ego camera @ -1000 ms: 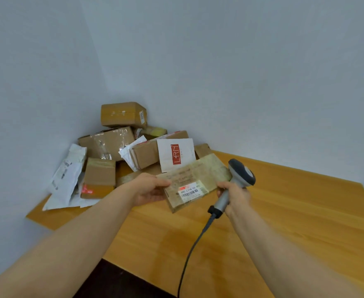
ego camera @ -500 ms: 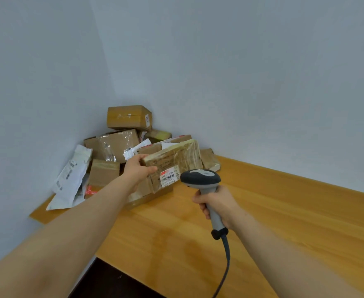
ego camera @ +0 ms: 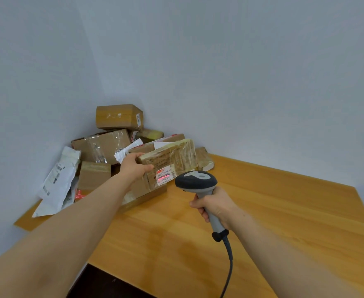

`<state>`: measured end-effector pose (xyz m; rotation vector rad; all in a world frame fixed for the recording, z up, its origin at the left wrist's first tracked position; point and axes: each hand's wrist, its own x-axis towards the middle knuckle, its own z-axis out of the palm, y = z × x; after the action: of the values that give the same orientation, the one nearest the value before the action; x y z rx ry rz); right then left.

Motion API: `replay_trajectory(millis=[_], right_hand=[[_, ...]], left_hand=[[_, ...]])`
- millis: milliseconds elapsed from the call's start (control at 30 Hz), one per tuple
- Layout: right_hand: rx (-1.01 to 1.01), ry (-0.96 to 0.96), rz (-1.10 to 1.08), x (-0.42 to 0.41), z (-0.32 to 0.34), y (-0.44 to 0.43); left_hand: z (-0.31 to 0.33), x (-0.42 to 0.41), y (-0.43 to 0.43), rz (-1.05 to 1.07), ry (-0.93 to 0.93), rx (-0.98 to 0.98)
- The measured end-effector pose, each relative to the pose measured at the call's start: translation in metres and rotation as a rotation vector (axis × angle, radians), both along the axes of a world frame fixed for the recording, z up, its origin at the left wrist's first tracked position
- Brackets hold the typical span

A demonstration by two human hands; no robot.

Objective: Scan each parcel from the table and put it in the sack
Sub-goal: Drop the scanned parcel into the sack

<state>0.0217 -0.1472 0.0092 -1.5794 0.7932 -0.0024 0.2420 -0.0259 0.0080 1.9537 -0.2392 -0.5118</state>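
Observation:
My left hand (ego camera: pixel 133 167) grips the left end of a flat brown parcel (ego camera: pixel 172 160) wrapped in clear tape, held up above the table with its white barcode label (ego camera: pixel 164 174) facing me. A red scan line glows across the label. My right hand (ego camera: pixel 216 208) is closed on the handle of a grey barcode scanner (ego camera: pixel 196 181), whose head points at the label from just to the right and below. The scanner's cable (ego camera: pixel 229 263) hangs down toward me. No sack is in view.
A pile of parcels fills the table's far left corner: a cardboard box on top (ego camera: pixel 118 117), a taped box (ego camera: pixel 103 147), a small box (ego camera: pixel 93 175), a white mailer bag (ego camera: pixel 58 181), a small wrapped packet (ego camera: pixel 204 161). The wooden table (ego camera: pixel 273 211) meets grey walls.
My left hand lifted the parcel up and away from me and tilted its label toward the scanner. My right hand swung the scanner round to aim at the label, and the red line now shows.

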Motion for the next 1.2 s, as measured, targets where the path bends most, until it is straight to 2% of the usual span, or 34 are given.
replay_trajectory(millis=[433,533,667,767,900,1200], right_hand=[[0.046,0.031,-0.107,-0.007,-0.009,0.001],[0.137,-0.024,-0.258,-0.02,-0.016,-0.001],[0.248,-0.105,-0.607,-0.066,-0.034,-0.017],[0.307,-0.172,-0.833,-0.119,-0.046,-0.03],[0.373,-0.252,-1.043,-0.2,-0.055,-0.04],[0.295,-0.423,-1.267,-0.424,-0.05,-0.069]], left_hand=[[-0.008,-0.003,-0.019,-0.105,0.029,0.017],[-0.014,-0.014,-0.035,-0.114,0.178,-0.063],[-0.033,-0.047,-0.067,-0.129,0.359,-0.133],[-0.046,-0.09,-0.096,-0.195,0.42,-0.116],[-0.05,-0.174,-0.135,-0.387,0.507,-0.076],[-0.037,-0.428,-0.222,-0.749,0.629,-0.011]])
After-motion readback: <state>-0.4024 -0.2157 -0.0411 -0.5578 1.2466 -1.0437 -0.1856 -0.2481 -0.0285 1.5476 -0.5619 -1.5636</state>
